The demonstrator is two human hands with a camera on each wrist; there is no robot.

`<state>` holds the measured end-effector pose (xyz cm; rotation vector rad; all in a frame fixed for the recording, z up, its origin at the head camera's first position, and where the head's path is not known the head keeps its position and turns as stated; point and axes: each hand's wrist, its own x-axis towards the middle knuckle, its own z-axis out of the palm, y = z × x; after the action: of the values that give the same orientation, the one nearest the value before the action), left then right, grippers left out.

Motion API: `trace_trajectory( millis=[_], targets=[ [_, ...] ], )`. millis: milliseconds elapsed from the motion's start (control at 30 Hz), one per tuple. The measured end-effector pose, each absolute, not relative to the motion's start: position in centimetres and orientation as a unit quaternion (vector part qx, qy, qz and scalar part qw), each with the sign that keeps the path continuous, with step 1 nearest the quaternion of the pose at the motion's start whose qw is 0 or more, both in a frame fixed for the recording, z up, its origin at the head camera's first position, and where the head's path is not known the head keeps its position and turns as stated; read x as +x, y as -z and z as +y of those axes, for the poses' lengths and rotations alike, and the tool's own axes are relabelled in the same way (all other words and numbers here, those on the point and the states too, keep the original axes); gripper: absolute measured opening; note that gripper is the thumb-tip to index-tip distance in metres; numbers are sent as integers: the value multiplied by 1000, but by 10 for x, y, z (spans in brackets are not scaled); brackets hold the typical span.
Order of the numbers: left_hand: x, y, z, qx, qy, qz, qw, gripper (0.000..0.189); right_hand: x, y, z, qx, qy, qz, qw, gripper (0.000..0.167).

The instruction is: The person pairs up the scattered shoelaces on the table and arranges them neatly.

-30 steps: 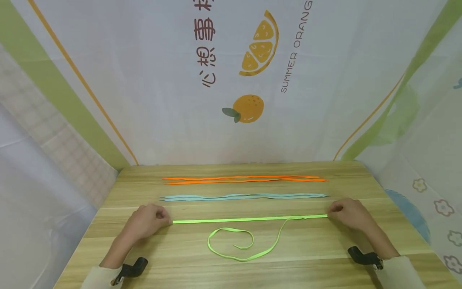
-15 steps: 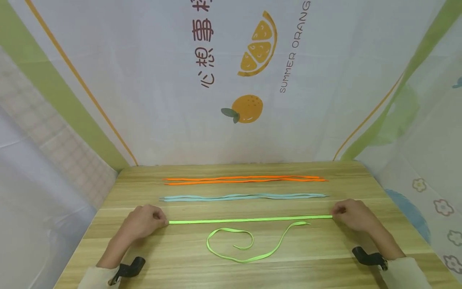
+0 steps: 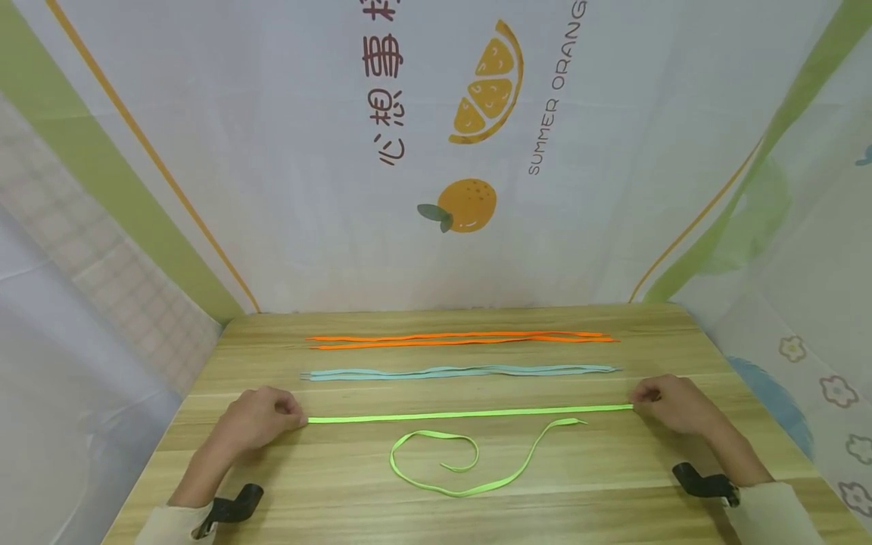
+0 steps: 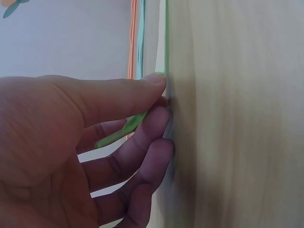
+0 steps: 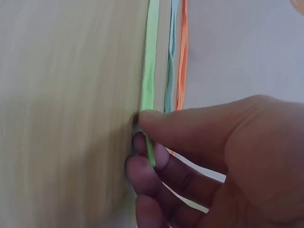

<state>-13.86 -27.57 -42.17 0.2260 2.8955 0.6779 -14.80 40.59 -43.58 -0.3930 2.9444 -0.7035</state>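
Observation:
A flat green shoelace (image 3: 470, 414) runs straight across the table between my two hands. My left hand (image 3: 261, 418) pinches it near its left end; in the left wrist view a short green tail (image 4: 121, 131) sticks out below the thumb. My right hand (image 3: 671, 405) pinches the other end, and its tip (image 5: 151, 154) shows beneath the thumb in the right wrist view. Nearer the front, a second green shoelace (image 3: 456, 493) lies loose in a curl, apart from the straight one and touched by neither hand.
Two light blue shoelaces (image 3: 436, 372) lie side by side behind the straight green one. Farther back are two orange shoelaces (image 3: 443, 337). The wooden table (image 3: 354, 515) meets a printed white cloth (image 3: 327, 250) along its back edge.
My hands have moved apart, the left one leftward and the right one rightward, along the straight green shoelace. The loose green shoelace's right end has come away from the straight one.

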Motion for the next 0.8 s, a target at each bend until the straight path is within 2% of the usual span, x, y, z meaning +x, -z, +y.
trace_trajectory(
  millis=[467, 800],
  targets=[
    [-144, 424, -284, 58, -213, 972, 79, 18, -151, 440, 402, -123, 239, 963, 28, 3],
    [-144, 406, -278, 19, -174, 981, 85, 29, -147, 432, 396, -116, 226, 967, 9, 6]
  ],
)
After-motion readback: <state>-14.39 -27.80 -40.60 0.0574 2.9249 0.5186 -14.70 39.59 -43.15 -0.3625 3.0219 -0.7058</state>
